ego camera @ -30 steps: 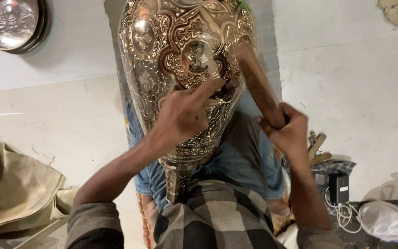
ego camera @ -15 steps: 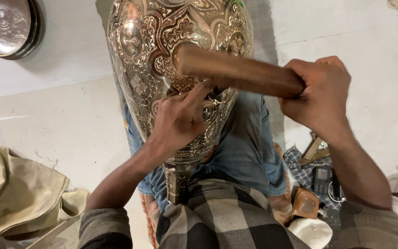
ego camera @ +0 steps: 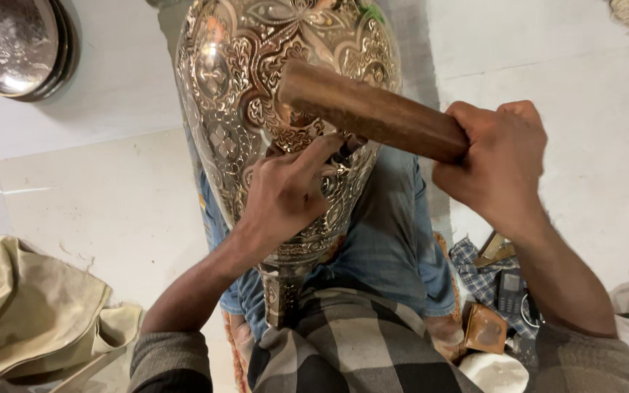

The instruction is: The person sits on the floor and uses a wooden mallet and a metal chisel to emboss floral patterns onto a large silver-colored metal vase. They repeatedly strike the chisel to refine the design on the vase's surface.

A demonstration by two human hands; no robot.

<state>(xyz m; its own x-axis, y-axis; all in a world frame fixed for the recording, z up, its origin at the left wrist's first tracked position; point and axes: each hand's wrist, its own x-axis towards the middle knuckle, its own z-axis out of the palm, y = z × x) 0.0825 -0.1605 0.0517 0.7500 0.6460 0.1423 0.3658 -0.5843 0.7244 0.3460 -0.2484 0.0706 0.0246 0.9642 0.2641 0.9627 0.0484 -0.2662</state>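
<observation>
A large engraved metal vase (ego camera: 256, 80) rests on my lap, its narrow foot toward me and its wide body pointing away. My left hand (ego camera: 285, 193) presses on the vase's patterned surface with fingers pinched around a small dark tool, mostly hidden under the fingers. My right hand (ego camera: 500, 164) grips a thick wooden mallet (ego camera: 369, 109), held nearly level, its far end over the vase just above my left hand.
Stacked round metal trays (ego camera: 16, 44) lie at the top left on the white floor. A beige cloth (ego camera: 34, 320) is bunched at the lower left. By my right knee sit a dark phone (ego camera: 509, 291), a checked rag and a small brown pouch (ego camera: 485, 327).
My right hand swung the mallet from upright at the right of the vase to level above my left hand. The left hand has stayed on the same spot of the vase.
</observation>
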